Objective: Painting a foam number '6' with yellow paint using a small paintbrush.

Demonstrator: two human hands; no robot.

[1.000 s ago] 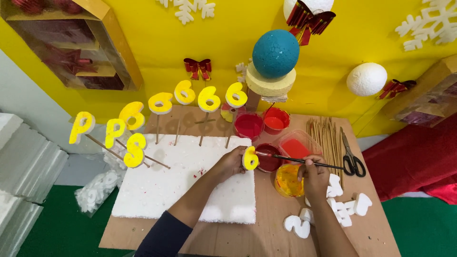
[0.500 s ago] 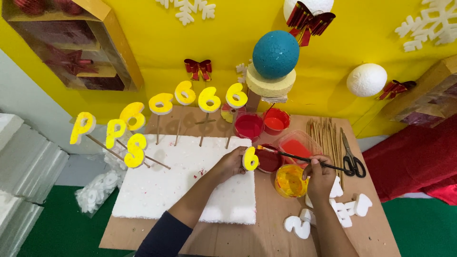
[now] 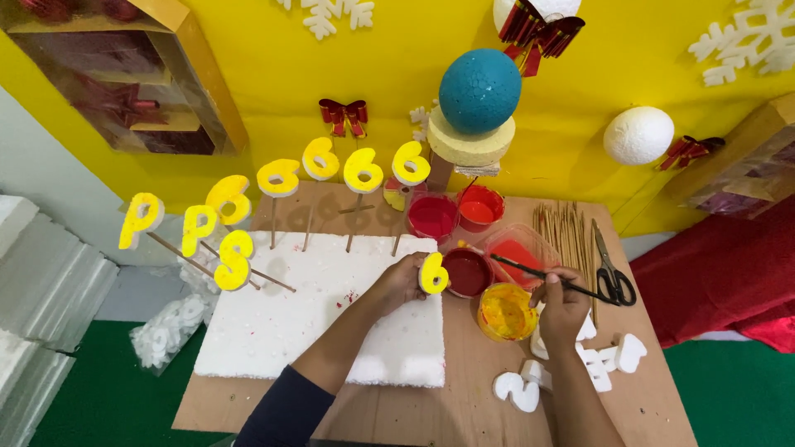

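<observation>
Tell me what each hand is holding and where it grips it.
The left hand pinches a yellow-painted foam numeral by its left edge. The right hand grips a thin dark paintbrush along its handle.

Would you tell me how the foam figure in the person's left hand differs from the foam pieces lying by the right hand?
The held figure is coated yellow; the loose pieces are bare white. The held figure is pinched upright in the left hand over the foam slab; the loose pieces lie flat on the table near the right hand, which holds a paintbrush. Both look like cut foam.

Brush (image 3: 530, 271) tip perhaps hidden behind red cup (image 3: 517, 252), snowflake (image 3: 758, 37) cut off
</observation>
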